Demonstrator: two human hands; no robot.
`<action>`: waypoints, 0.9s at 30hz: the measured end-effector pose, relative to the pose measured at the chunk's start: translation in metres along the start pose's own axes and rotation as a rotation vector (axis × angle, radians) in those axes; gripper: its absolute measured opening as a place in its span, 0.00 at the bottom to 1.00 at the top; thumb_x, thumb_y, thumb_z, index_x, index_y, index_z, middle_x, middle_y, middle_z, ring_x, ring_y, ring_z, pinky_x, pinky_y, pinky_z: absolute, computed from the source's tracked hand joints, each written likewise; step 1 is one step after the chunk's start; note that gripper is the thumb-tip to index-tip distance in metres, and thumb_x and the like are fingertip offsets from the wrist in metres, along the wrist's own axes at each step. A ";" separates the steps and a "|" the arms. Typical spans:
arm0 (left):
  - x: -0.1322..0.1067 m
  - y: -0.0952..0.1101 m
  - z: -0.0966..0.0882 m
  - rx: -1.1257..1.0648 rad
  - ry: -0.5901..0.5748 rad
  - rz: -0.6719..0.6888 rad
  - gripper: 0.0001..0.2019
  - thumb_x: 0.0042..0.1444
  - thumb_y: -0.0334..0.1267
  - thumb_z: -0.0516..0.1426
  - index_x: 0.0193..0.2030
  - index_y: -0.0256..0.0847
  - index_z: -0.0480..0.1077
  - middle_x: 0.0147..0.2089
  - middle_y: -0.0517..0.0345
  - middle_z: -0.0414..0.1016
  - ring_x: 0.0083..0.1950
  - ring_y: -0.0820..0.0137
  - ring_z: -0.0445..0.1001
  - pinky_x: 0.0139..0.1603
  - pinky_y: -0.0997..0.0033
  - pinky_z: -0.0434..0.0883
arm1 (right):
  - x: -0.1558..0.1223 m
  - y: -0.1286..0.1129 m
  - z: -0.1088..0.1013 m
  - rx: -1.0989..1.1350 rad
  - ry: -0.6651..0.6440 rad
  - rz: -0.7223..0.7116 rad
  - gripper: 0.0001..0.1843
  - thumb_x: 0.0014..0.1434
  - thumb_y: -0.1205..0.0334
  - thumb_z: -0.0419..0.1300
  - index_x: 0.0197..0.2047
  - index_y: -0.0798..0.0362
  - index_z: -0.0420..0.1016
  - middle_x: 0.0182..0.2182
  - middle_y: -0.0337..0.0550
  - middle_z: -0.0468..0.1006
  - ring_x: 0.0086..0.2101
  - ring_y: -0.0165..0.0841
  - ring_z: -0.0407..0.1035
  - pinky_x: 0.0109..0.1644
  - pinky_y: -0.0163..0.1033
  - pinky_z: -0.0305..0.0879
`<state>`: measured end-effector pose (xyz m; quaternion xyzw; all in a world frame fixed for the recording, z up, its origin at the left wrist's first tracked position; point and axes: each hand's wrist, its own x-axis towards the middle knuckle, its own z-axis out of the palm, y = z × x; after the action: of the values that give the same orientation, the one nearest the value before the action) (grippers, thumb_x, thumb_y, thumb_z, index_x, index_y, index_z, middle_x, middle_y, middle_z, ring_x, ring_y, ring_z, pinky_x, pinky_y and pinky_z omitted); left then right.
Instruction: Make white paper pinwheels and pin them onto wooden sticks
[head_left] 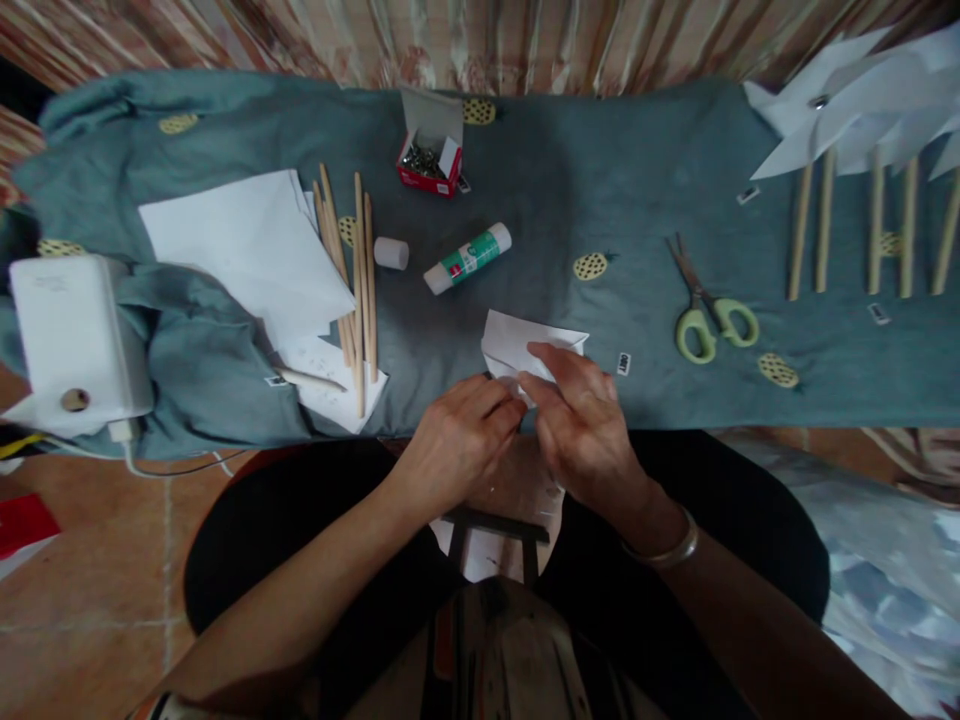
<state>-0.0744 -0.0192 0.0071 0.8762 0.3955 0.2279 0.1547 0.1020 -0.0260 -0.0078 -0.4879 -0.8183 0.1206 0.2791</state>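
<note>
A small folded piece of white paper (517,335) lies at the near edge of the cloth-covered table, partly under my fingers. My left hand (466,428) pinches the paper's near left corner, its fingers bent and closed. From the right, my right hand (585,425) presses on the same paper with thumb and fingertips. A glue stick (471,258) with a green label lies beyond the paper, uncapped, with its white cap (391,253) to the left. Green-handled scissors (709,310) rest to the right, blades pointing away from me.
Wooden sticks (361,280) lie beside white paper sheets (240,240) on the left. An opened red box (429,165) of metal pins stands at the back. Several paper pinwheels (832,110) on sticks are at the far right. A white device (79,335) with a cable sits far left.
</note>
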 end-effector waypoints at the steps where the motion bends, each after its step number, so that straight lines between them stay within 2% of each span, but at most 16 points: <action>1: 0.000 0.000 0.000 0.003 -0.004 -0.002 0.08 0.64 0.30 0.53 0.41 0.32 0.74 0.38 0.50 0.77 0.39 0.66 0.73 0.39 0.66 0.74 | 0.001 0.003 -0.002 0.041 0.005 0.016 0.17 0.64 0.72 0.51 0.51 0.51 0.75 0.58 0.53 0.73 0.58 0.46 0.67 0.58 0.57 0.66; 5: -0.001 -0.003 -0.003 0.025 -0.019 -0.012 0.08 0.65 0.31 0.54 0.44 0.34 0.74 0.40 0.50 0.77 0.41 0.65 0.74 0.40 0.64 0.73 | 0.005 0.016 -0.014 0.170 0.009 0.098 0.19 0.63 0.69 0.51 0.54 0.48 0.74 0.60 0.49 0.72 0.58 0.43 0.68 0.61 0.56 0.65; 11: 0.000 -0.015 -0.010 0.076 0.001 -0.029 0.08 0.64 0.30 0.55 0.46 0.37 0.75 0.42 0.51 0.77 0.43 0.65 0.73 0.40 0.64 0.70 | 0.007 0.025 -0.021 0.089 0.022 0.153 0.19 0.64 0.68 0.51 0.55 0.49 0.74 0.59 0.50 0.73 0.59 0.44 0.67 0.63 0.56 0.65; 16: 0.003 -0.025 -0.015 0.097 0.048 -0.076 0.08 0.64 0.29 0.54 0.45 0.35 0.75 0.43 0.49 0.76 0.44 0.63 0.72 0.43 0.62 0.71 | 0.005 0.023 -0.024 0.048 0.035 0.148 0.16 0.65 0.65 0.53 0.53 0.52 0.75 0.53 0.53 0.78 0.53 0.44 0.73 0.58 0.56 0.68; 20: 0.005 -0.019 -0.015 0.087 0.043 -0.070 0.09 0.64 0.31 0.54 0.46 0.36 0.74 0.44 0.49 0.76 0.44 0.63 0.71 0.43 0.62 0.69 | 0.004 0.019 -0.026 0.047 0.035 0.152 0.14 0.65 0.65 0.55 0.52 0.49 0.75 0.48 0.49 0.81 0.48 0.43 0.76 0.57 0.54 0.70; 23: 0.005 -0.009 -0.012 0.083 0.036 -0.024 0.08 0.64 0.36 0.56 0.46 0.36 0.74 0.44 0.50 0.76 0.44 0.62 0.71 0.41 0.61 0.67 | 0.002 0.018 -0.027 0.036 0.034 0.158 0.14 0.65 0.64 0.55 0.51 0.50 0.75 0.46 0.48 0.82 0.46 0.42 0.77 0.57 0.53 0.69; 27: 0.004 -0.001 -0.007 0.094 -0.037 0.010 0.09 0.62 0.38 0.58 0.44 0.35 0.73 0.45 0.50 0.76 0.44 0.61 0.72 0.40 0.61 0.66 | 0.001 0.016 -0.029 0.039 0.020 0.149 0.13 0.65 0.65 0.54 0.49 0.52 0.76 0.44 0.48 0.83 0.44 0.41 0.78 0.54 0.48 0.71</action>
<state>-0.0765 -0.0150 0.0131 0.8886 0.3983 0.1935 0.1196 0.1304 -0.0195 0.0086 -0.5430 -0.7745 0.1521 0.2867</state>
